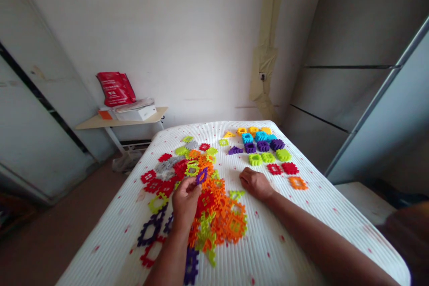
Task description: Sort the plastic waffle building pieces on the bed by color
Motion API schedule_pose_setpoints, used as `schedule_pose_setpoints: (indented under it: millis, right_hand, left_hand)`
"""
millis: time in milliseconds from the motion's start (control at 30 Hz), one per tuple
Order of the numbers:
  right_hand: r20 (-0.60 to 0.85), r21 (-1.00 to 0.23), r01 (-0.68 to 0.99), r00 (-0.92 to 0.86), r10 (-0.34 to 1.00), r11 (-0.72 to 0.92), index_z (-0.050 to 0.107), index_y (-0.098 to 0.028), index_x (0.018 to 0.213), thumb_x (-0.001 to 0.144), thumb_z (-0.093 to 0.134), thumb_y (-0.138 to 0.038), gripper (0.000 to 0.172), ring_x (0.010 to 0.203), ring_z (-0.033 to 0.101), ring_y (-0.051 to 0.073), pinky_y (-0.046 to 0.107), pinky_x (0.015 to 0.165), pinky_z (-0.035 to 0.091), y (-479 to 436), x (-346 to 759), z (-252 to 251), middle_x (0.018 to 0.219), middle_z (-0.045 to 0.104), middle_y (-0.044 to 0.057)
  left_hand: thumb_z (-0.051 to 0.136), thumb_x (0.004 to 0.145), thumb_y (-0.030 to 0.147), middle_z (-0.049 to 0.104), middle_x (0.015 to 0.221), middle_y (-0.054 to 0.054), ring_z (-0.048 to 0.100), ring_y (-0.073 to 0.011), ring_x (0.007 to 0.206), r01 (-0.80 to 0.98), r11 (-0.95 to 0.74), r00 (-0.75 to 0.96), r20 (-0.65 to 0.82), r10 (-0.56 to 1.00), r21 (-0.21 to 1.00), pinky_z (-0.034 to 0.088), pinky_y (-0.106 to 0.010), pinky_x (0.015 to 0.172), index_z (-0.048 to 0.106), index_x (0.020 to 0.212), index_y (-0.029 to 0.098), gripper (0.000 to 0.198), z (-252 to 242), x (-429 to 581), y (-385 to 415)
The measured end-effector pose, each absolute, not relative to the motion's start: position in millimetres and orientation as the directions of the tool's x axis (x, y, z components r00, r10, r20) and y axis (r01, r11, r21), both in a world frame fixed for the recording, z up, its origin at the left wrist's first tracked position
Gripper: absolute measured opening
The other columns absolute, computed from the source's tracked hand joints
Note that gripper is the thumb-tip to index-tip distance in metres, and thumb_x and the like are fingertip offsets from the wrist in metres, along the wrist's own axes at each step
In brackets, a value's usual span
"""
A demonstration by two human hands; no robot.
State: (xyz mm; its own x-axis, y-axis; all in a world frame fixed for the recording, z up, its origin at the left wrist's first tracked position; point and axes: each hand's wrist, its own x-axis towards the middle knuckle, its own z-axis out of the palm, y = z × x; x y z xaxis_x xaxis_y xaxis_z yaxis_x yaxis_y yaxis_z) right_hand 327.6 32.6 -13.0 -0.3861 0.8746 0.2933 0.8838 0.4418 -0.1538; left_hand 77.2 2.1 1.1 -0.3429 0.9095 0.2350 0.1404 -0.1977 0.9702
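My left hand [186, 197] is pinched on a small purple interlocking tile [201, 176] with an open middle, held just above a loose heap of tiles. Orange tiles [231, 221] and red tiles [205, 201] make up much of that heap, with lime green tiles [207, 232] among them. Gray tiles [167, 167] lie toward its far left. My right hand [256, 183] rests on the white cover with its fingers curled in; whether anything is inside cannot be seen. Beyond it stand stacks sorted by color: lime green [268, 157], purple [263, 145] and blue [260, 136].
The tiles lie on a ribbed white cover [268, 254]. At the back right are yellow tiles [253, 130]; a single orange tile [297, 182] is nearest on the right. A side table [90, 122] with a red bag [115, 89] stands by the wall, a gray cabinet [342, 98] on the right.
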Motion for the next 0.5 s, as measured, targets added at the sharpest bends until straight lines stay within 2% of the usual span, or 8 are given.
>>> schedule_pose_setpoints:
  millis: [133,233,300,400,500]
  right_hand:
    - [0.293,-0.18,0.885,-0.37,0.882,0.43,0.061,-0.017,0.079,0.087,0.041,-0.016,0.022,0.072,0.057,0.011,0.019,0.063,0.038,31.4,326.0,-12.2,0.085,0.061,0.004]
    - [0.29,-0.242,0.875,-0.347,0.892,0.419,0.063,-0.017,0.079,0.085,0.042,-0.017,0.022,0.073,0.057,0.011,0.02,0.064,0.04,33.6,327.3,-13.2,0.087,0.062,0.005]
    - [0.28,-0.348,0.846,-0.318,0.906,0.404,0.064,-0.017,0.08,0.083,0.045,-0.016,0.019,0.075,0.058,0.012,0.021,0.066,0.041,37.0,330.2,-12.4,0.087,0.063,0.005]
    - [0.228,-0.612,0.718,-0.241,0.943,0.331,0.065,-0.016,0.086,0.081,0.051,-0.022,0.016,0.074,0.058,0.013,0.023,0.067,0.044,40.1,332.7,-2.7,0.084,0.064,0.004]
    - [0.183,-0.798,0.518,-0.281,0.942,0.309,0.064,-0.017,0.098,0.078,0.059,-0.035,0.028,0.067,0.057,0.013,0.023,0.06,0.045,34.5,325.0,17.3,0.086,0.064,0.004]
  left_hand:
    - [0.061,0.065,0.022,0.064,0.07,0.0,0.059,-0.0142,0.065,0.419,-0.367,-0.252,0.495,0.832,0.83,0.05,-0.026,0.065,0.064,0.075,0.018,0.012,-0.2,72.6,0.8]
    - [0.056,0.067,0.015,0.065,0.078,-0.001,0.061,-0.0156,0.076,0.524,-0.506,-0.123,0.649,0.751,0.685,0.05,-0.028,0.073,0.065,0.071,0.02,0.011,6.0,72.8,-2.2]
    - [0.052,0.067,0.01,0.065,0.078,-0.001,0.061,-0.0153,0.077,0.555,-0.551,-0.072,0.696,0.715,0.623,0.05,-0.027,0.073,0.064,0.067,0.02,0.016,10.2,74.4,-4.4]
    - [0.048,0.067,0.005,0.064,0.08,-0.001,0.062,-0.0148,0.079,0.578,-0.584,-0.026,0.728,0.685,0.57,0.05,-0.027,0.073,0.064,0.068,0.021,0.023,13.7,78.2,-7.9]
    - [0.048,0.07,0.004,0.063,0.083,-0.002,0.061,-0.0145,0.081,0.584,-0.614,0.019,0.748,0.663,0.53,0.051,-0.027,0.075,0.065,0.071,0.021,0.024,15.4,82.4,-11.7]
